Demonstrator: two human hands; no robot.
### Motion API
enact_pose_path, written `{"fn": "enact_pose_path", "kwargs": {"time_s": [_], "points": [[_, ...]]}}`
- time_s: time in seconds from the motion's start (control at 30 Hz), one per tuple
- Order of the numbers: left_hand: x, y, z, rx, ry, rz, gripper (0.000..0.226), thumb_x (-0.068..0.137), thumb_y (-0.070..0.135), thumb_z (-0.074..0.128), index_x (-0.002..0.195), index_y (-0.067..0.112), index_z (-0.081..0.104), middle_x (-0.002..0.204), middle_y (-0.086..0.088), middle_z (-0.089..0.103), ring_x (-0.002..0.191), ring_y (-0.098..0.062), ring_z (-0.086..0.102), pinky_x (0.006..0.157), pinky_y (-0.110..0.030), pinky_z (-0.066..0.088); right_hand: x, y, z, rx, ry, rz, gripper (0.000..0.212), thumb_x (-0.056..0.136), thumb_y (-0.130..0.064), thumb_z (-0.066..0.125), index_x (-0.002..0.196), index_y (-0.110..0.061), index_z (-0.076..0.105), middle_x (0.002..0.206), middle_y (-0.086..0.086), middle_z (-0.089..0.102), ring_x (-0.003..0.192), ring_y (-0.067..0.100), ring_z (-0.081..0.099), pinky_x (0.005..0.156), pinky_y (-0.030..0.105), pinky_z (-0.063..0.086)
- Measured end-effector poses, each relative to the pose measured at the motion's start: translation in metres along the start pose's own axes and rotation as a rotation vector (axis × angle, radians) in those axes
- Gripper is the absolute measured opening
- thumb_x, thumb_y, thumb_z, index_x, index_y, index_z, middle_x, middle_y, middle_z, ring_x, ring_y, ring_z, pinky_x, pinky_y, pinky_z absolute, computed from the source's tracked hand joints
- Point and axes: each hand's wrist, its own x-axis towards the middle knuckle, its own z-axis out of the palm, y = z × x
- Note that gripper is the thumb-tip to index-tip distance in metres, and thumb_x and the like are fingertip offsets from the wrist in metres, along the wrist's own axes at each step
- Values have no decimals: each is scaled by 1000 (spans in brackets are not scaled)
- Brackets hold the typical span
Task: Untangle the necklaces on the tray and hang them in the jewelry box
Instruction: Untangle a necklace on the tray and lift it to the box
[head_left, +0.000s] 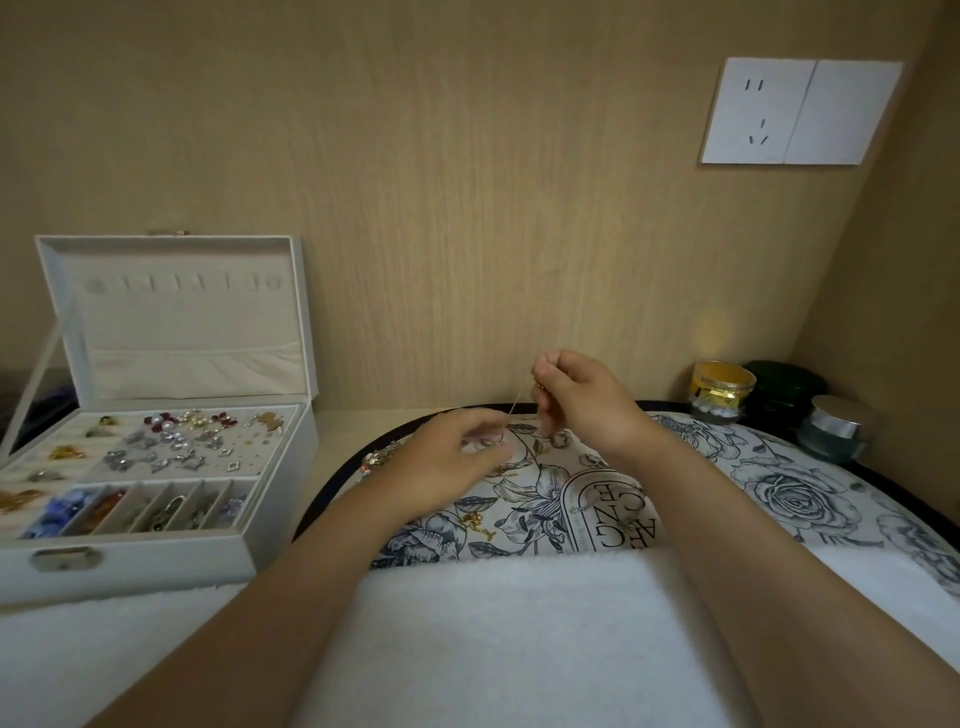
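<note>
A round tray (810, 493) with a blue flower print and a dark rim lies in front of me. My right hand (576, 397) is raised over its far edge and pinches a thin gold necklace chain (514, 405). The chain runs down to my left hand (457, 454), which is blurred and pinches its lower part just above the tray. More gold jewelry (475, 522) lies on the tray near my left forearm, and a beaded piece (376, 460) lies at the tray's left rim. The white jewelry box (171, 551) stands open at the left.
The box's compartments hold several earrings and small pieces; its lid (182, 317) stands upright against the wooden wall. Three jars (722, 392) stand at the back right. A white towel (493, 623) covers the near side. A wall socket (800, 111) sits at upper right.
</note>
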Motion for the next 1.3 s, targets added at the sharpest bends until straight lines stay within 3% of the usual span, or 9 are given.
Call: {"fn": "enact_pose_path", "kwargs": {"time_s": [0.17,0.37,0.47,0.67,0.77,0.87,1.03,1.17,1.3], "points": [[2,25,-14,-628,56,-115,21,101,20,51,90,9,64,78,-1,70,78,-21,68,81,-32,55,-5,-15,-8,80,-36,-11,12,102,-18,55,93,-13,61,62,-4,45,46,9,32,45,23,28],[4,28,-33,-1075,38,-101,25,102,18,39,79,15,48,57,4,35,51,-13,36,62,-30,48,-6,-7,-20,-186,-11,-43,21,84,1,75,98,-13,68,64,-5,47,49,-1,45,54,13,44],[4,26,-34,-1138,17,-102,26,101,19,38,76,15,46,58,2,33,53,-14,36,69,-34,48,1,5,-22,-326,118,-38,3,89,-14,73,88,-16,71,67,-1,54,55,4,51,64,27,50],[5,20,-26,-1136,-43,-134,13,89,28,54,77,22,52,94,1,67,96,-18,65,99,-52,43,-3,2,-23,-435,138,139,36,94,-50,58,82,-21,76,95,5,74,96,19,67,82,32,50],[5,18,-23,-1188,-34,-163,6,89,28,56,84,25,53,112,2,70,115,-19,64,103,-56,42,-7,-5,-21,-336,79,162,43,96,-52,54,82,-19,78,75,15,65,70,23,60,65,29,42],[4,18,-20,-1267,-38,-157,16,91,10,56,88,24,50,112,-2,69,117,-25,63,100,-61,45,-8,-11,-19,-172,-22,210,48,99,-52,50,89,-14,78,56,0,32,49,14,29,50,26,26],[3,19,-7,-934,42,-191,43,89,-15,56,106,23,45,122,-5,66,115,-20,64,101,-52,48,-7,-17,-16,80,-104,216,42,106,-38,41,96,-11,71,55,-2,29,47,13,21,47,28,16],[4,15,-5,-514,84,-149,57,93,-10,51,129,33,41,134,4,58,125,-7,53,95,-21,49,-6,-16,-20,89,66,253,34,104,-26,41,98,-10,70,59,0,42,47,14,27,48,28,22],[2,10,-7,-32,72,-45,44,95,4,56,127,33,51,119,11,60,106,-6,57,92,-18,44,-4,-2,-24,-81,215,281,27,100,-12,43,99,-9,70,66,3,52,50,16,41,47,24,32]]}}
